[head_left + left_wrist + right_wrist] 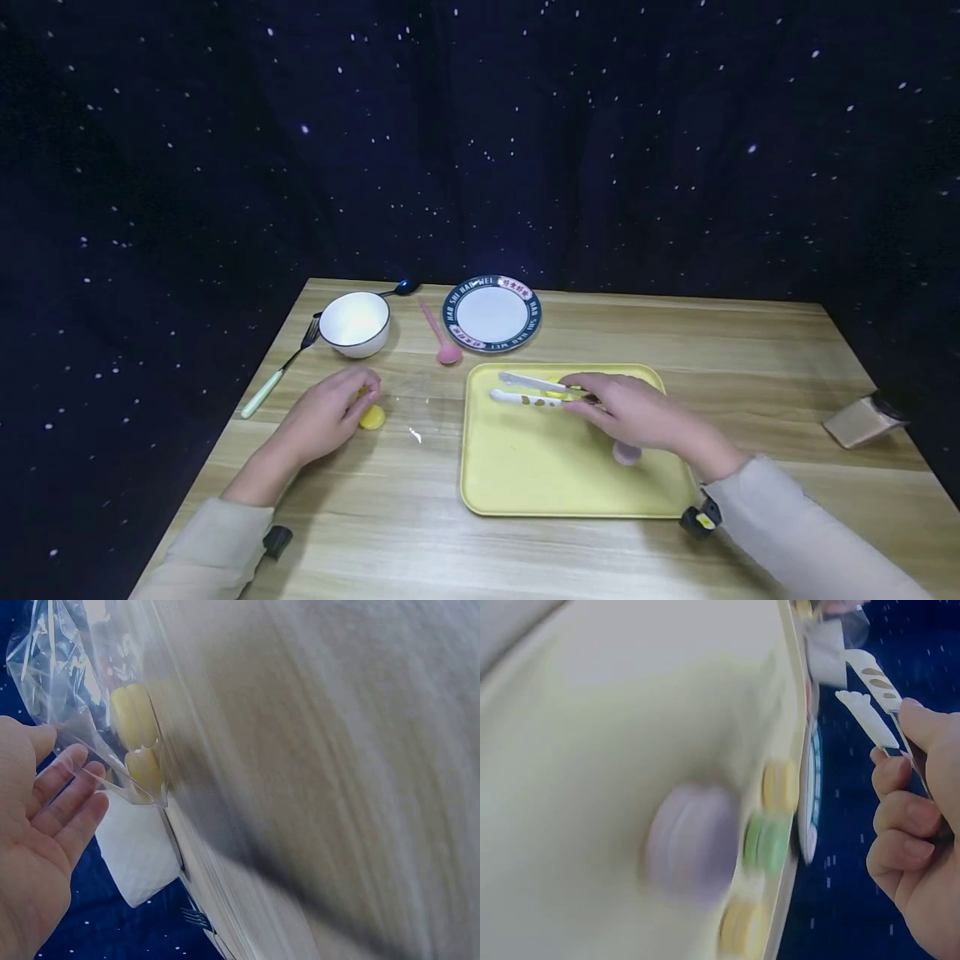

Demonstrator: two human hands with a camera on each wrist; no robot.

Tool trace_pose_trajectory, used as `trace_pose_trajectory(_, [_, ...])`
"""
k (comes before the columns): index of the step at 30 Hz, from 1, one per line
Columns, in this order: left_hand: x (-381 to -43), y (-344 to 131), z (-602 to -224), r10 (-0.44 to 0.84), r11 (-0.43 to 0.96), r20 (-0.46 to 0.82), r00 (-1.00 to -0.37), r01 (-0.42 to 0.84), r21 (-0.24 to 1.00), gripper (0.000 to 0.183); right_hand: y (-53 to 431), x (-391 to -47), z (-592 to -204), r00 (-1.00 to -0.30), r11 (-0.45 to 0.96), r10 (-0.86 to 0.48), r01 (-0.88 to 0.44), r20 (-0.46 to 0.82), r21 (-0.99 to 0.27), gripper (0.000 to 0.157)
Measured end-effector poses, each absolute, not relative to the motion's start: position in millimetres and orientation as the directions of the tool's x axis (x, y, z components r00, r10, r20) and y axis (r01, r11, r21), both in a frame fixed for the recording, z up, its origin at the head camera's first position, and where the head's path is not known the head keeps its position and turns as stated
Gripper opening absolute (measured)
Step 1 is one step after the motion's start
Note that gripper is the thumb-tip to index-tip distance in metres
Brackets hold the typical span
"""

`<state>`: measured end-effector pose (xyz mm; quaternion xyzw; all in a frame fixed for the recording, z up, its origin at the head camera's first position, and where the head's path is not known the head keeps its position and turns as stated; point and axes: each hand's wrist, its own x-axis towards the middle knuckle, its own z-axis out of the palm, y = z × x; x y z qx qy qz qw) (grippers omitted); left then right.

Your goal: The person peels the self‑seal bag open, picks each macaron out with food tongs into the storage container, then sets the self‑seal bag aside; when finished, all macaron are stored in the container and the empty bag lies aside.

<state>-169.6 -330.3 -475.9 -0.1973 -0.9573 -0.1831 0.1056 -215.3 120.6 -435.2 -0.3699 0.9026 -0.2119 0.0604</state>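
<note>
My left hand [326,417] pinches the edge of a clear plastic bag [71,675] between thumb and fingers. Inside the bag, yellow macarons [133,716] lie at its lower end. Over the yellow tray [540,475], my right hand [626,407] grips small metal tongs with white paw-shaped tips [525,398]. The tips stand apart with nothing between them and point left. On the tray, a purple macaron [694,844] sits near the right wrist. A green macaron [766,844] and two yellow ones [780,784] line the tray's far side, mostly hidden by the right hand in the head view.
Behind the left hand stands a white bowl [355,321], with a green-handled fork [262,393] to its left and a dark spoon [405,287] behind. A pink spoon [448,353] and a blue-rimmed plate [492,313] lie beyond the tray. A black-lidded jar [862,421] is at far right.
</note>
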Motion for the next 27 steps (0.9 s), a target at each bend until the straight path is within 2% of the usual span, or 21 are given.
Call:
trace_pose_trajectory(9, [-170,-330,-477,0.333,0.855,0.274,-0.902,0.411,0.317,0.006,48,-225,-449,-0.617,0.556,-0.783,-0.750,0.075,-0.359,0.042])
trace_pose_trajectory(15, [-170,-331,-479,0.327,0.855,0.276,-0.904,0.407,0.320,0.008,18,-227,-449,-0.553,0.495,-0.825,-0.807,0.118,-0.323,0.038])
trace_pose_trajectory(20, [-172,-330,-478,0.335,0.850,0.284,-0.899,0.418,0.321,0.008,19,-227,-440,-0.549,0.494,-0.825,-0.815,0.132,-0.303,0.035])
trace_pose_trajectory(27, [-171,-332,-477,0.333,0.852,0.285,-0.899,0.416,0.319,0.006,46,-231,-424,-0.578,0.532,-0.801,-0.808,0.159,-0.253,0.035])
